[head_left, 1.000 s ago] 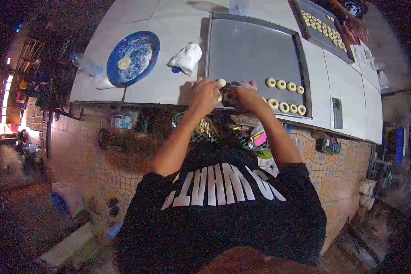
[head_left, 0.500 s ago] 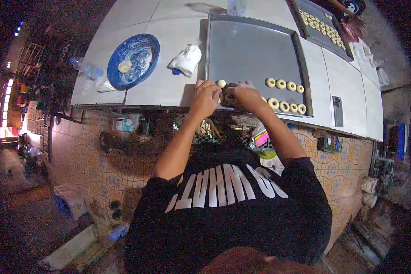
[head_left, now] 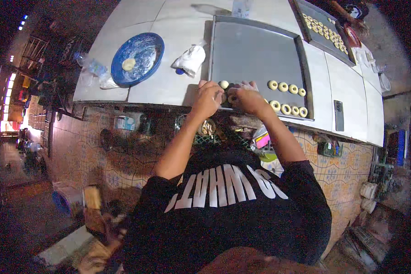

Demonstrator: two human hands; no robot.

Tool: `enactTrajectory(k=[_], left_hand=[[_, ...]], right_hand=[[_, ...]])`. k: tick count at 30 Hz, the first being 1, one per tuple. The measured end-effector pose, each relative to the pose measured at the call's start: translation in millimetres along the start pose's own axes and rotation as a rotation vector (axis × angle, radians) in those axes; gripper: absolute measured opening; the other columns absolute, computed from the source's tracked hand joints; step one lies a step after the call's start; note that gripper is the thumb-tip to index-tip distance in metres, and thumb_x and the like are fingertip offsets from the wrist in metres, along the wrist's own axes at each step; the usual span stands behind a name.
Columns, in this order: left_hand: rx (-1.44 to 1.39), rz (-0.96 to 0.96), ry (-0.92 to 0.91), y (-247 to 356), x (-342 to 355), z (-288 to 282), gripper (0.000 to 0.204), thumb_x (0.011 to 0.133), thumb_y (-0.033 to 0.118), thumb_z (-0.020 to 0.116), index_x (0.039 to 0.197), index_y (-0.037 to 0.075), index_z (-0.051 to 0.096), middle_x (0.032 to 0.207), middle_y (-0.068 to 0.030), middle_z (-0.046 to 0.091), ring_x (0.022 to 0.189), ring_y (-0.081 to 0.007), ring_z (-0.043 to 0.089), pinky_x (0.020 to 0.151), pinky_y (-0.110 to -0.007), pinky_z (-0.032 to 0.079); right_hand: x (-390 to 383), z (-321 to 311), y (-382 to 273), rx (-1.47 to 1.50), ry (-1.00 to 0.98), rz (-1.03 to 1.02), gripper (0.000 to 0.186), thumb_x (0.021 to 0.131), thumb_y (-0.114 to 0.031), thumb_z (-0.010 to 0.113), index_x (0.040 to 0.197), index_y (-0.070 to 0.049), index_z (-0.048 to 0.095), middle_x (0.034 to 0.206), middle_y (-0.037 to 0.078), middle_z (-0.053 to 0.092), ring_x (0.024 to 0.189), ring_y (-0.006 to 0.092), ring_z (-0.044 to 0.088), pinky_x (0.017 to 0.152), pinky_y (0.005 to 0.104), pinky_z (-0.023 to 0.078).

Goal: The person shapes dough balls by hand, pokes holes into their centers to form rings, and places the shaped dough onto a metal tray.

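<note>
Fingers [head_left: 208, 86] flank a small, pale dough ball [head_left: 224, 85].

Counter [head_left: 173, 28] brightly lit, shadow just left of tray [head_left: 255, 55]; window-like opening [head_left: 7, 102] glaring far left; surroundings dim, grainy; edges bent, corners black.

A: Specify forearm alignment.
B: The left forearm [head_left: 181, 139] and right forearm [head_left: 282, 136] reach forward and converge.
A: Specify hand pose.
B: The left hand [head_left: 208, 97] and right hand [head_left: 248, 98] sit close together, backs upward, fingers bent. Fingertips are partly hidden; grip is indeterminate.
</note>
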State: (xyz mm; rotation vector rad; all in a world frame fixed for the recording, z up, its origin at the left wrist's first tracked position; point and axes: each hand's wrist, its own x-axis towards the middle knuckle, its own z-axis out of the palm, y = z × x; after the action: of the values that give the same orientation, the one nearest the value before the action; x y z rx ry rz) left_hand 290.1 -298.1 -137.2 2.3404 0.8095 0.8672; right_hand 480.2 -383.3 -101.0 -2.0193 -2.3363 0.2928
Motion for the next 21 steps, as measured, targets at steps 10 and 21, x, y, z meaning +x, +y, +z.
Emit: enactTrajectory(k=[10,21], left_hand=[[-0.013,-0.027,-0.093,0.0,0.9,-3.2,0.009,0.084,0.007,0.072,0.092,0.007,0.075,0.104,-0.0115,0.07,0.111,-0.0345,0.057,0.103,-0.046,0.043],[-0.016,0.021,-0.023,3.0,2.5,-2.9,0.01,0.081,0.002,0.075,0.089,0.006,0.075,0.099,-0.0105,0.069,0.103,-0.0334,0.057,0.092,-0.043,0.048]], right_hand=[[-9.4,7.6,3.6,0.019,0.112,-0.004,0.046,0.085,-0.03,0.075,0.129,-0.019,0.067,0.123,0.01,0.069,0.125,0.0342,0.058,0.101,0.059,0.041],[-5.4,24.2,17.0,-0.067,0.163,0.006,0.043,0.079,-0.022,0.077,0.122,-0.017,0.069,0.118,0.01,0.07,0.115,0.0324,0.064,0.102,0.0576,0.041]])
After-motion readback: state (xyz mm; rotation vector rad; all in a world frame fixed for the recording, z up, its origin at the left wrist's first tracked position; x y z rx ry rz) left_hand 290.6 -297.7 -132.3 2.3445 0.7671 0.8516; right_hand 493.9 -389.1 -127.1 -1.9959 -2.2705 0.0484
